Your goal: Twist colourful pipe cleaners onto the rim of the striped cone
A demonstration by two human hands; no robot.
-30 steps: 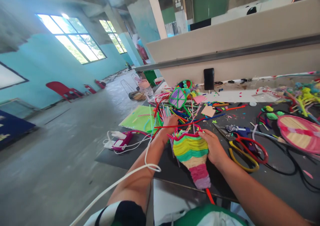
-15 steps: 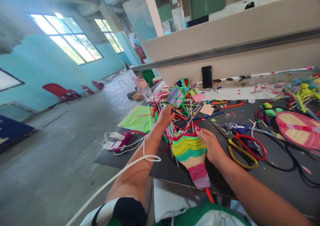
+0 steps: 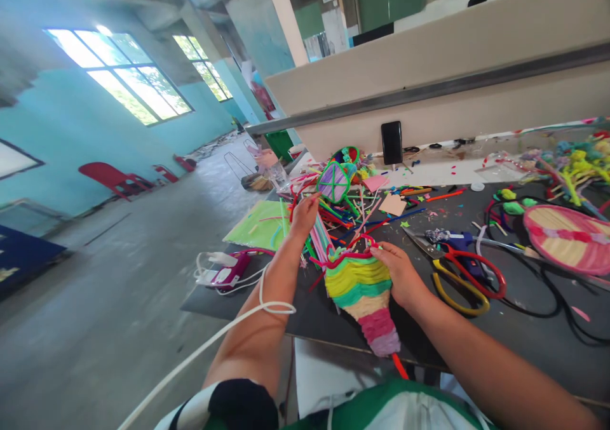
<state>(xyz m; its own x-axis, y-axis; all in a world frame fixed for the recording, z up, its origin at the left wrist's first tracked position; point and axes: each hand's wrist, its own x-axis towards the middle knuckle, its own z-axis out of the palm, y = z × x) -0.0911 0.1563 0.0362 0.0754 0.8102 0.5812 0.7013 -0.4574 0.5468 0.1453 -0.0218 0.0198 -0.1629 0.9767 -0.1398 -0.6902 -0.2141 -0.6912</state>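
My right hand (image 3: pixel 399 270) grips the upper right edge of a striped fuzzy craft piece (image 3: pixel 361 296), thumb and fingers closed on its rim. The piece has yellow, green, cream, magenta and lilac bands, a pink top border and a red stem at its narrow lower end. My left hand (image 3: pixel 305 215) reaches over a pile of coloured pipe cleaners (image 3: pixel 328 217), its fingertips drawn together. Whatever it pinches, if anything, is too small to make out. Just beyond it lies a purple disc (image 3: pixel 334 182) with a green frame.
Red-and-yellow-handled scissors (image 3: pixel 460 281) lie right of my right hand, against a blue glue gun (image 3: pixel 461 244). Farther right is a pink-and-cream oval panel (image 3: pixel 567 238). A purple power strip (image 3: pixel 231 271) sits on the left, and a white cable (image 3: pixel 204 354) crosses my left forearm. A phone (image 3: pixel 391 143) leans at the back.
My left hand has moved slightly left and up over the pipe cleaners. My right hand keeps its hold on the striped piece, and the view has shifted slightly.
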